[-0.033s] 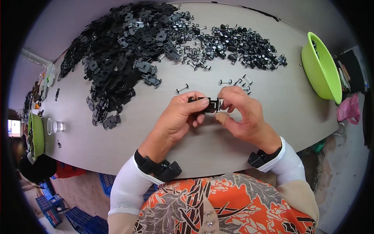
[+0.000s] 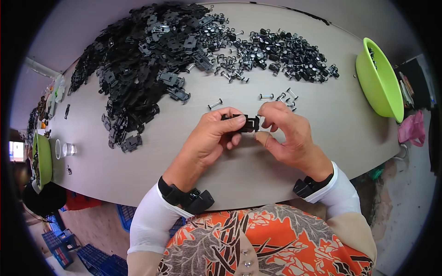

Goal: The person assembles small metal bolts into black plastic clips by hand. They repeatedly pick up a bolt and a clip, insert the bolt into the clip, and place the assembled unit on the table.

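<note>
In front of me, over the table, my left hand (image 2: pixel 205 140) is closed around one end of a black plastic toy car chassis (image 2: pixel 250 123), its thumb pressed on top. My right hand (image 2: pixel 292 140) pinches at the chassis' other end, thumb below and fingers above. Between those fingertips a wheel axle sits across the end, mostly hidden. Just beyond my hands lie several loose wheel axles (image 2: pixel 266 96), metal rods with a small wheel at each end. A large heap of similar chassis (image 2: pixel 147 55) spreads over the far left.
A pile of wheel axles (image 2: pixel 294 60) adjoins the chassis heap at the back. At the right edge stands a lime green basin (image 2: pixel 386 89). On the left are a smaller green basin (image 2: pixel 44 161) and a clear plastic cup (image 2: pixel 70 149). Blue crates (image 2: pixel 94 257) stand below, left.
The chassis has turned slightly in my fingers, and the silvery glint at its right end has mostly gone from sight. Both hands stay in nearly the same place.
</note>
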Motion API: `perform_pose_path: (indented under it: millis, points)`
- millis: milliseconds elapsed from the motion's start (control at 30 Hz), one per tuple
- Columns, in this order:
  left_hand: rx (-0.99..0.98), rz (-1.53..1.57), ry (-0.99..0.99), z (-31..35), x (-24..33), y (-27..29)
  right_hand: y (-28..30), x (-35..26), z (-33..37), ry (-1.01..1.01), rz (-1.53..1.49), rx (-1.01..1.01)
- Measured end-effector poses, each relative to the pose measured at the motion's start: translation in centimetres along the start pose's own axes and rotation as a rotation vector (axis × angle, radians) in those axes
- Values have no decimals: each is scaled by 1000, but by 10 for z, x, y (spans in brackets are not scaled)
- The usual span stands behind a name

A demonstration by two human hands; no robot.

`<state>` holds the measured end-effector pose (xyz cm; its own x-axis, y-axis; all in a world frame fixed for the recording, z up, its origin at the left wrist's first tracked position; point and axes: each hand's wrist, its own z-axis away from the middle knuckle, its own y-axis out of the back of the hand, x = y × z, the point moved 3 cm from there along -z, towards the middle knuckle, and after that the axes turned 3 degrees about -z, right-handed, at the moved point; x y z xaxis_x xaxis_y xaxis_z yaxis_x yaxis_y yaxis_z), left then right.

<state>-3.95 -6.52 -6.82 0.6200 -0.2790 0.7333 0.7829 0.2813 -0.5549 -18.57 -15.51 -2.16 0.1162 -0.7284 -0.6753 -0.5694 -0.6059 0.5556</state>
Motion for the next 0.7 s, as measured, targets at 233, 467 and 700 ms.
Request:
perform_pose_path:
  millis: [233,467,700]
  points:
    - [32,-56,-19,2,1,-6,2,0,5,115,31,83]
    - [7,12,-9,4,-6,-9,-5,-9,3,70,180,-23]
    - [-28,43,-20,8,-8,-13,-13,-12,6,116,128,1]
